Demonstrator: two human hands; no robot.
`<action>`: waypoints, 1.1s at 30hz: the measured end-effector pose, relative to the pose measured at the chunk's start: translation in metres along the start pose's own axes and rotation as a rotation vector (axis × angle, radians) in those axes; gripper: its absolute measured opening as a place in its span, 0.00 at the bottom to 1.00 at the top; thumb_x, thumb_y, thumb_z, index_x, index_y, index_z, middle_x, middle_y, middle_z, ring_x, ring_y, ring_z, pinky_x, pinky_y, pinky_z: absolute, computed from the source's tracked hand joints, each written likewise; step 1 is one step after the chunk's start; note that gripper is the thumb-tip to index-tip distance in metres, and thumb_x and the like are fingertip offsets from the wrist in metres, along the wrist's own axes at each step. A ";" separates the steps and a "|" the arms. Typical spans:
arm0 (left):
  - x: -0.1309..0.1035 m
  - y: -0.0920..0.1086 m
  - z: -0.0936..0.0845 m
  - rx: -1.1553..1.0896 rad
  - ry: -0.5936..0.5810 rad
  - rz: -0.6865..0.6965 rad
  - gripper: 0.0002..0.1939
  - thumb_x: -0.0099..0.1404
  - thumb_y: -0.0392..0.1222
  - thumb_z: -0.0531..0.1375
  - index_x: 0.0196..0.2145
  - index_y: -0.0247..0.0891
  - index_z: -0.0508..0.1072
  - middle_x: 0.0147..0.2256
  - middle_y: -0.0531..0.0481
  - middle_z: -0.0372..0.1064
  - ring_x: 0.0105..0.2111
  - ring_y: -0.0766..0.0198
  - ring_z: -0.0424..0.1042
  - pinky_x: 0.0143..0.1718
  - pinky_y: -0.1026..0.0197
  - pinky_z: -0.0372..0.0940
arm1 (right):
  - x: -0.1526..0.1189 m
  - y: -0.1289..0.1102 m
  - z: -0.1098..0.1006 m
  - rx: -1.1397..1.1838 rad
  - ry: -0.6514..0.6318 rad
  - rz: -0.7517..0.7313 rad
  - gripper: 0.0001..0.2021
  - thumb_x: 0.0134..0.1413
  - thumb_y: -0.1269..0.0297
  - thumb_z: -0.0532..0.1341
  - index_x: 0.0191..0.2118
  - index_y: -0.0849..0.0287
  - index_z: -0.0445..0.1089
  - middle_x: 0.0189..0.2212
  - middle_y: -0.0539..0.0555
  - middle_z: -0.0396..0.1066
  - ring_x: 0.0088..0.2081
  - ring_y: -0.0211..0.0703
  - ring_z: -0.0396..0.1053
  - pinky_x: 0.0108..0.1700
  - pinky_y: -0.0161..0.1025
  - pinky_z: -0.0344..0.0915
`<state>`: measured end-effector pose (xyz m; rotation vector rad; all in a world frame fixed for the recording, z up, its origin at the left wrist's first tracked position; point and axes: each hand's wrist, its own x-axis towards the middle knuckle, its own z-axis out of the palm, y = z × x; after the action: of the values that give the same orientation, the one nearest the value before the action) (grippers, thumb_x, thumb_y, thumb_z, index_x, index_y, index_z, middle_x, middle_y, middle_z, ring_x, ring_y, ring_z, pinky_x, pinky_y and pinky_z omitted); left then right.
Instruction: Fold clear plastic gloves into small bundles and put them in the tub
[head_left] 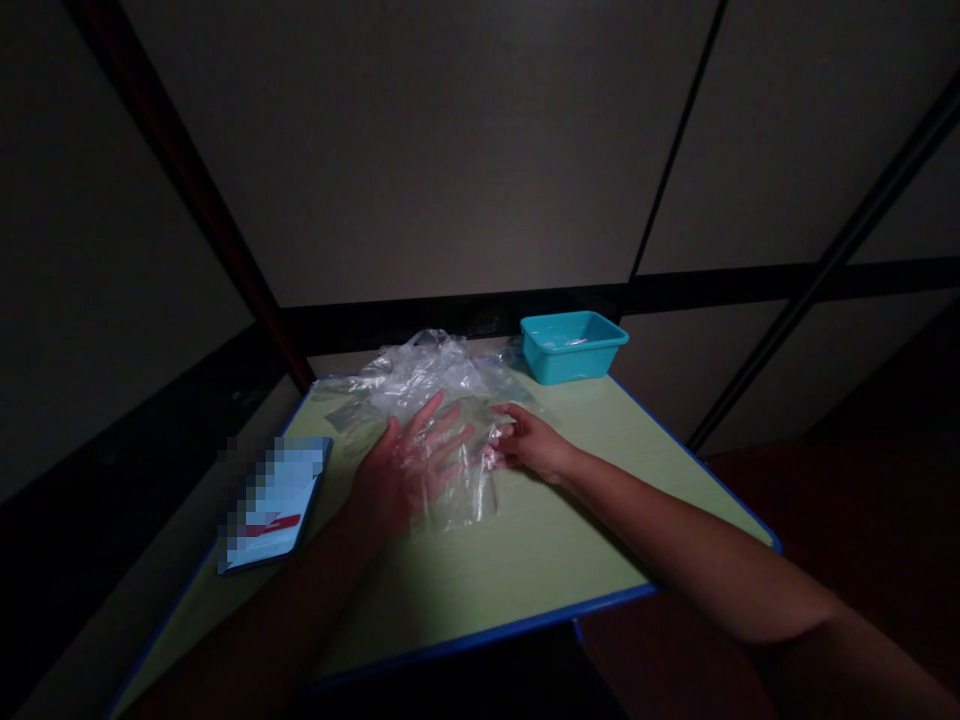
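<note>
A clear plastic bag (480, 495) lies over the near middle of the green table, between my two hands. My left hand (394, 470) has its fingers spread, and the see-through film covers part of them. Whether those fingers are inside the bag or just beneath it, I cannot tell. At the bag's right side, my right hand (531, 442) has its fingers bent and closed on the film. Just beyond both hands is a crumpled heap of clear plastic bags (431, 370).
The table (465, 590) is light green with a blue edge. A turquoise plastic basket (574, 360) stands at its back right corner, with something clear inside. A phone or tablet (281, 500) with a lit, partly pixelated screen lies at the left edge. Dark panels (450, 150) rise behind.
</note>
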<state>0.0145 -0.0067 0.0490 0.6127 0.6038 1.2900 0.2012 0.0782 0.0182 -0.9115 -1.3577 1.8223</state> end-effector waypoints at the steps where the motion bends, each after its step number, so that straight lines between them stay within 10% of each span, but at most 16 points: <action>1: 0.000 0.002 -0.002 -0.014 -0.009 -0.009 0.27 0.67 0.60 0.45 0.58 0.50 0.62 0.57 0.48 0.62 0.56 0.48 0.62 0.47 0.47 0.67 | -0.001 0.000 -0.001 -0.014 -0.024 -0.003 0.23 0.43 0.75 0.63 0.47 0.55 0.59 0.23 0.44 0.71 0.24 0.36 0.71 0.28 0.34 0.68; 7: 0.006 0.012 -0.014 -0.021 0.028 0.010 0.41 0.63 0.68 0.40 0.58 0.34 0.63 0.60 0.42 0.58 0.61 0.50 0.53 0.53 0.49 0.62 | 0.000 -0.012 -0.013 -0.157 -0.047 -0.062 0.21 0.54 0.72 0.56 0.54 0.57 0.57 0.19 0.43 0.69 0.14 0.31 0.62 0.17 0.28 0.60; 14: 0.012 0.001 -0.015 0.125 0.171 0.101 0.31 0.67 0.58 0.41 0.58 0.37 0.62 0.61 0.46 0.56 0.64 0.58 0.46 0.61 0.51 0.49 | 0.010 -0.015 -0.030 -0.188 0.198 0.017 0.26 0.53 0.72 0.61 0.55 0.60 0.51 0.18 0.45 0.70 0.14 0.35 0.65 0.16 0.29 0.61; 26: 0.018 0.005 -0.027 0.294 0.410 0.276 0.23 0.66 0.54 0.46 0.46 0.37 0.71 0.57 0.43 0.60 0.55 0.52 0.63 0.43 0.55 0.67 | 0.017 -0.015 -0.044 -0.257 0.157 -0.013 0.12 0.52 0.78 0.56 0.41 0.59 0.63 0.15 0.44 0.66 0.15 0.36 0.68 0.17 0.29 0.63; 33: 0.019 -0.002 -0.034 0.708 0.518 0.423 0.14 0.58 0.46 0.57 0.40 0.38 0.71 0.52 0.44 0.67 0.48 0.56 0.69 0.43 0.58 0.65 | 0.024 -0.016 -0.050 -0.185 0.402 -0.103 0.07 0.53 0.74 0.58 0.38 0.59 0.63 0.12 0.41 0.60 0.13 0.33 0.62 0.18 0.30 0.65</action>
<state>-0.0046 0.0143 0.0227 1.0303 1.4512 1.6458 0.2332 0.1268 0.0202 -1.2058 -1.2989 1.3594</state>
